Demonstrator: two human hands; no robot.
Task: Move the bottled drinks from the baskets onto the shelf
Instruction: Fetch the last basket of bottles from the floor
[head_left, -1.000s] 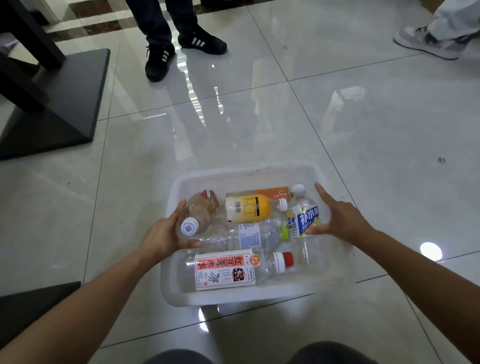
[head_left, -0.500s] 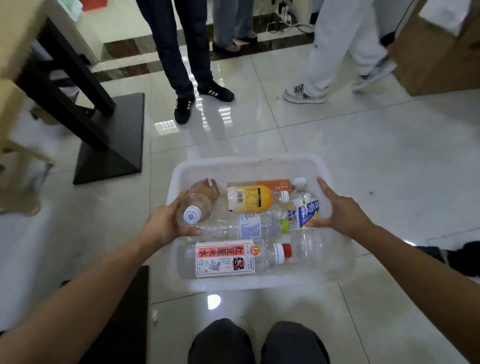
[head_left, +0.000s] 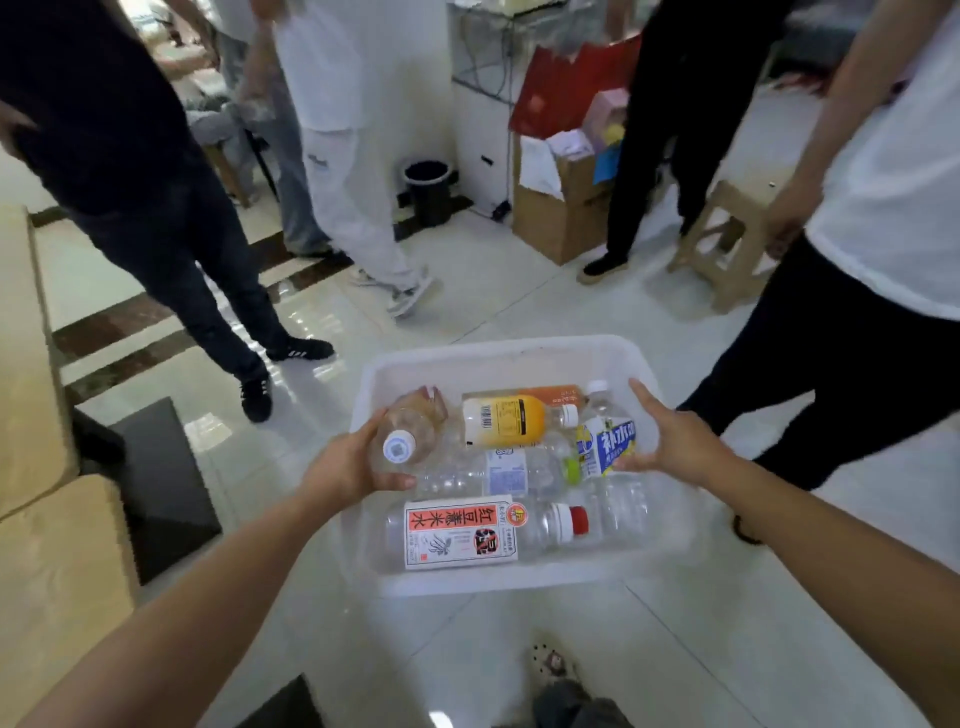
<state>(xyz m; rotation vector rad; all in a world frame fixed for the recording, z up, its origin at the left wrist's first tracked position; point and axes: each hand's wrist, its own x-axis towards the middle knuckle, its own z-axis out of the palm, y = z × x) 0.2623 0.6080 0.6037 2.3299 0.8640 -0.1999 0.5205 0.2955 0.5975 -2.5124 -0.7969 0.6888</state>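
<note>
A translucent white plastic basket (head_left: 498, 349) is held between my hands above the tiled floor. My left hand (head_left: 345, 470) grips its left rim, the thumb beside a brownish bottle with a white cap (head_left: 410, 436). My right hand (head_left: 675, 441) clasps the right rim with the thumb inside. Several bottles lie in the basket: a yellow juice bottle (head_left: 511, 421), an orange-labelled one (head_left: 550, 395) behind it, a blue-and-white labelled one (head_left: 608, 441), a clear one with a green cap (head_left: 498, 473), and a white-labelled one with a red cap (head_left: 467, 535). No shelf shows.
People stand close around: dark trousers (head_left: 182, 249) at the left, white trousers (head_left: 353, 208) behind, black trousers (head_left: 660, 156), and a white-shirted person (head_left: 841, 364) right of the basket. A tan stool (head_left: 727, 244), cardboard box (head_left: 561, 218), black bin (head_left: 428, 187) and beige furniture (head_left: 31, 415) border the floor.
The basket has risen off the floor with both hands still on its rims. My view has tilted up, so the people and clutter beyond have come into view.
</note>
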